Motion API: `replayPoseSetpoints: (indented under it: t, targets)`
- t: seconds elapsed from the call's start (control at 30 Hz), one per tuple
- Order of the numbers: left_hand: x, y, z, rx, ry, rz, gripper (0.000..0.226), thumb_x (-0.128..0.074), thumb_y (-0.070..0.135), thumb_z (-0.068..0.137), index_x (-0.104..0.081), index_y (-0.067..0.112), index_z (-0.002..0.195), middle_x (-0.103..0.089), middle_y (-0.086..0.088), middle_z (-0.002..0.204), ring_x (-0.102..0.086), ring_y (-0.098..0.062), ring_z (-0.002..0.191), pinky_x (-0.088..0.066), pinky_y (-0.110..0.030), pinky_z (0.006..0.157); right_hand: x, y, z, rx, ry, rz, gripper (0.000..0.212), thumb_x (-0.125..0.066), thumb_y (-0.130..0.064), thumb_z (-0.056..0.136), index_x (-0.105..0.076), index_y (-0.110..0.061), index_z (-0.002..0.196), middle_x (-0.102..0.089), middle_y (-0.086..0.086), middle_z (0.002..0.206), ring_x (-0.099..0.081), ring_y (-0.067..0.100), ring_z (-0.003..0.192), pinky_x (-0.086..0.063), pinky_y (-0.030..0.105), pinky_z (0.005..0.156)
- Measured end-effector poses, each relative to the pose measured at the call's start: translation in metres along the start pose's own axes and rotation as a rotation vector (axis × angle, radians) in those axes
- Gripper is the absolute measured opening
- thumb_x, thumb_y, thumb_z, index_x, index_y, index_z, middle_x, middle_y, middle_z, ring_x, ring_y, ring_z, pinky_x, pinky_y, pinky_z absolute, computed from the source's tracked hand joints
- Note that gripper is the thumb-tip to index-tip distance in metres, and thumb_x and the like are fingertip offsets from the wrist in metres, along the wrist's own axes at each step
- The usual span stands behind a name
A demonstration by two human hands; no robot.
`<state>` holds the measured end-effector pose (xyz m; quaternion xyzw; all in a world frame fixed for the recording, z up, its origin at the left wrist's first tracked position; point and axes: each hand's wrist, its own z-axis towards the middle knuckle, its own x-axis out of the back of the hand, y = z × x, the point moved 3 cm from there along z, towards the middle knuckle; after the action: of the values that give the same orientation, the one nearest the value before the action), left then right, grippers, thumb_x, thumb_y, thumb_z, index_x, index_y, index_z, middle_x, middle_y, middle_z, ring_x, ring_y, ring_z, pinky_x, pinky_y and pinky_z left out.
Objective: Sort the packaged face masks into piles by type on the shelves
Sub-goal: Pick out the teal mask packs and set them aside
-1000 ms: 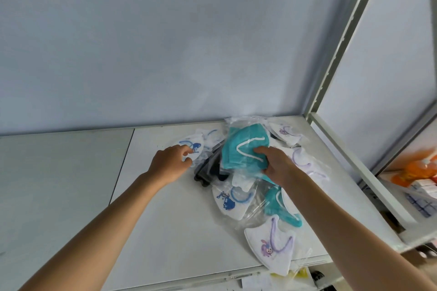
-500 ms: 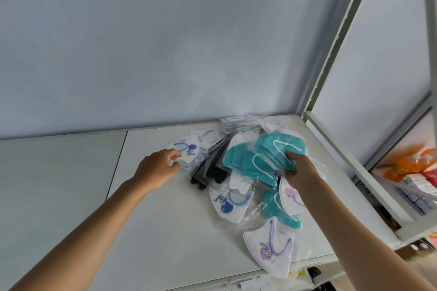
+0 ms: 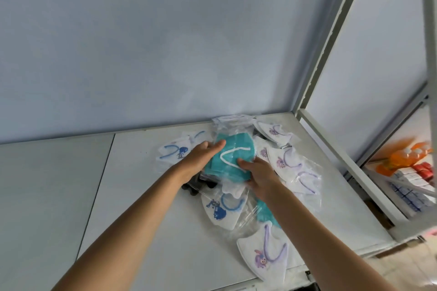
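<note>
Two bare hands meet over a heap of packaged face masks (image 3: 250, 172) on a white shelf board (image 3: 146, 208), seen from the head camera. Between the hands lies a teal fabric mask with a white ear loop, in a clear plastic bag (image 3: 230, 156), on top of the heap. The left hand (image 3: 201, 156) touches the left edge of this teal mask; its fingers are nearly straight and lie flat along the bag, with the fingertips on the upper left corner. The right hand (image 3: 257, 172) is at the lower right edge of the same mask; its thumb lies on top of the teal fabric, and the other fingers are under the bag or hidden behind it, so the hand seems to pinch the mask, though I cannot see the lower fingers.

Just left of the left hand lies a white mask with a blue loop and a blue cartoon print (image 3: 172, 152). A second white mask with a blue print (image 3: 222, 208) lies below the hands, near the right forearm. Under the left wrist a black mask in a bag (image 3: 196, 186) is partly visible. To the right of the right hand there are white masks with purple loops and a purple cartoon figure (image 3: 281, 158), and one more of this type (image 3: 267, 257) lies at the front edge of the shelf, well apart from the hands. Another teal mask (image 3: 263, 210) shows beside the right forearm.

At the far right, behind the white metal shelf post (image 3: 331, 38), stand orange bottles (image 3: 406, 156) and small boxes (image 3: 411, 184).
</note>
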<state>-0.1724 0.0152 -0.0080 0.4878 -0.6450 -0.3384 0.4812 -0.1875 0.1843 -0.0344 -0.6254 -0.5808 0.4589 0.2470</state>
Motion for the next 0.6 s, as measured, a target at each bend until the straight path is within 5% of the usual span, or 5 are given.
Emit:
replayPoseSetpoints:
  t: [0.1, 0.2, 0.33, 0.5, 0.6]
  targets:
    - [0.016, -0.012, -0.001, -0.014, 0.17, -0.179, 0.036, -0.07, 0.026, 0.086, -0.053, 0.011, 0.114, -0.067, -0.008, 0.104, -0.066, -0.019, 0.087, -0.054, -0.032, 0.076, -0.017, -0.001, 0.003, 0.048, -0.064, -0.188, 0.013, -0.07, -0.009, 0.083, -0.064, -0.011, 0.096, -0.068, 0.007, 0.087, -0.065, 0.019, 0.071, -0.053, 0.029, 0.065]
    - [0.047, -0.026, -0.009, -0.035, 0.298, -0.243, 0.035, -0.07, 0.015, 0.085, -0.051, 0.008, 0.114, -0.065, -0.012, 0.105, -0.064, -0.021, 0.084, -0.054, -0.033, 0.072, -0.008, -0.018, 0.016, 0.184, -0.04, -0.488, 0.024, -0.071, -0.012, 0.083, -0.06, -0.016, 0.104, -0.063, -0.001, 0.084, -0.062, 0.019, 0.076, -0.052, 0.025, 0.067]
    - [0.098, -0.049, -0.024, -0.022, 0.478, -0.255, 0.032, -0.07, 0.014, 0.085, -0.05, 0.01, 0.111, -0.064, -0.017, 0.108, -0.062, -0.022, 0.083, -0.05, -0.03, 0.065, 0.032, -0.056, 0.033, 0.493, 0.158, -1.402, 0.042, -0.07, -0.025, 0.083, -0.059, -0.022, 0.123, -0.062, 0.001, 0.121, -0.054, 0.022, 0.116, -0.042, 0.032, 0.094]
    - [0.124, -0.068, -0.041, 0.019, 0.537, -0.241, 0.035, -0.07, 0.011, 0.085, -0.052, 0.007, 0.115, -0.063, -0.02, 0.111, -0.061, -0.028, 0.09, -0.05, -0.035, 0.075, 0.016, -0.058, 0.052, 0.68, -0.238, -2.083, 0.078, -0.066, -0.043, 0.084, -0.028, -0.02, 0.149, -0.023, 0.002, 0.157, -0.017, 0.021, 0.145, -0.013, 0.036, 0.116]
    - [0.126, -0.069, -0.047, 0.019, 0.532, -0.253, 0.034, -0.069, 0.009, 0.085, -0.051, 0.006, 0.114, -0.063, -0.02, 0.11, -0.061, -0.023, 0.082, -0.05, -0.031, 0.068, 0.0, -0.061, 0.066, 0.655, -0.367, -2.269, 0.086, -0.069, -0.045, 0.08, -0.024, -0.023, 0.15, -0.02, 0.0, 0.158, -0.016, 0.019, 0.146, -0.01, 0.039, 0.118]
